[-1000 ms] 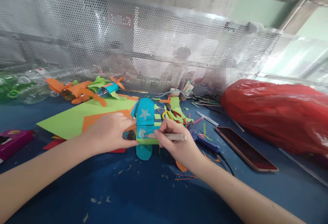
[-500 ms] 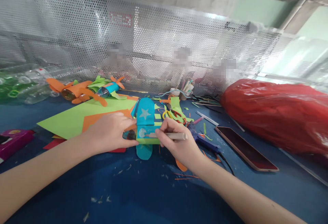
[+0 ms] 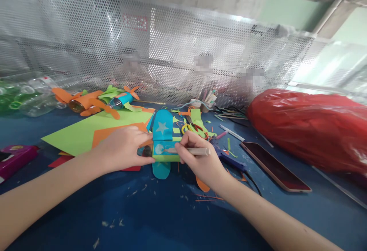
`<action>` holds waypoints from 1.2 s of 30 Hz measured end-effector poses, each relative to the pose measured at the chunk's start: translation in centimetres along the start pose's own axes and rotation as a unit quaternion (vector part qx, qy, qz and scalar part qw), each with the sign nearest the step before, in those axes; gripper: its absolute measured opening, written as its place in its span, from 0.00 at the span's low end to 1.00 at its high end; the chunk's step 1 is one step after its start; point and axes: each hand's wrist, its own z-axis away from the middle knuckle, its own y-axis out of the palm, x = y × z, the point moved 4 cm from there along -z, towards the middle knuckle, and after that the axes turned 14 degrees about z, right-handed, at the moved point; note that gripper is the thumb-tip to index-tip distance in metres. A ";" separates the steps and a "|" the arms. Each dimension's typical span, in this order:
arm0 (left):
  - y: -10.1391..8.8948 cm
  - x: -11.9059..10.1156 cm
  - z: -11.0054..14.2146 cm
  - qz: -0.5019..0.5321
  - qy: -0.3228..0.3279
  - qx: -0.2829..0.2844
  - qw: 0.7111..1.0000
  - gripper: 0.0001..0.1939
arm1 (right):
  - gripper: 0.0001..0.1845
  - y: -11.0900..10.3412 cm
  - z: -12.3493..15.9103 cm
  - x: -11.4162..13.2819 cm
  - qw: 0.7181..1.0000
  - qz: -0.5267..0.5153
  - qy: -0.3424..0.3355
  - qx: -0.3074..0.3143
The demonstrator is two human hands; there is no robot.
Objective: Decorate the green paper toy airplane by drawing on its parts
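Observation:
A toy plane [image 3: 163, 124] made of a bottle wrapped in blue and green paper lies in front of me, with a pale star on its blue wing. My left hand [image 3: 124, 148] is closed round the plane's bottle-neck end, thumb below and fingers above. In my right hand [image 3: 197, 161] is a white marker pen [image 3: 200, 151], held nearly level in a writing grip. Its tip points left at the blue side of the body, beside pale drawn marks [image 3: 159, 149]. Whether the tip touches the paper, I cannot tell.
Coloured paper sheets [image 3: 77, 134] lie left, with finished toy planes [image 3: 123, 100] and plastic bottles [image 3: 37, 98] behind. Scissors [image 3: 196, 126], paper scraps, a blue glue gun [image 3: 233, 161] and a phone [image 3: 275, 167] are right. A red plastic bag [image 3: 309, 124] bulges beyond; perforated metal [image 3: 183, 44] stands behind.
My right hand and the marker pen have shifted very slightly to the right along the plane's body. My left hand and the plane stay where they were.

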 end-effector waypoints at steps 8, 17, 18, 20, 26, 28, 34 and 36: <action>0.0 0.0 0.0 0.003 0.003 -0.014 1.000 0.18 | 0.15 -0.1 0.0 0.1 1.000 -0.008 0.000 -0.002; -0.1 -0.4 -0.1 -0.010 -0.004 0.004 1.000 0.18 | 0.14 0.1 0.0 -0.1 1.000 -0.008 -0.002 0.002; -0.1 -0.4 -0.1 -0.010 -0.005 0.006 1.000 0.18 | 0.14 0.1 0.0 -0.1 1.000 -0.008 -0.004 0.005; -0.1 -0.3 -0.1 -0.011 -0.006 0.009 1.000 0.18 | 0.14 0.1 0.0 0.0 1.000 -0.009 -0.004 0.007; 0.0 -0.2 0.0 -0.012 -0.003 0.001 1.000 0.17 | 0.14 0.0 0.1 -0.1 1.000 -0.004 -0.006 0.006; 0.1 -0.1 0.0 -0.010 -0.001 -0.003 1.000 0.17 | 0.14 0.0 0.1 -0.2 1.000 -0.002 -0.006 0.006; 0.1 -0.1 0.0 -0.019 0.010 -0.013 1.000 0.17 | 0.14 0.2 0.0 -0.3 1.000 -0.009 -0.011 0.011; 0.1 -0.2 0.0 -0.019 0.010 -0.012 1.000 0.17 | 0.14 0.2 0.0 -0.3 1.000 -0.011 -0.011 0.011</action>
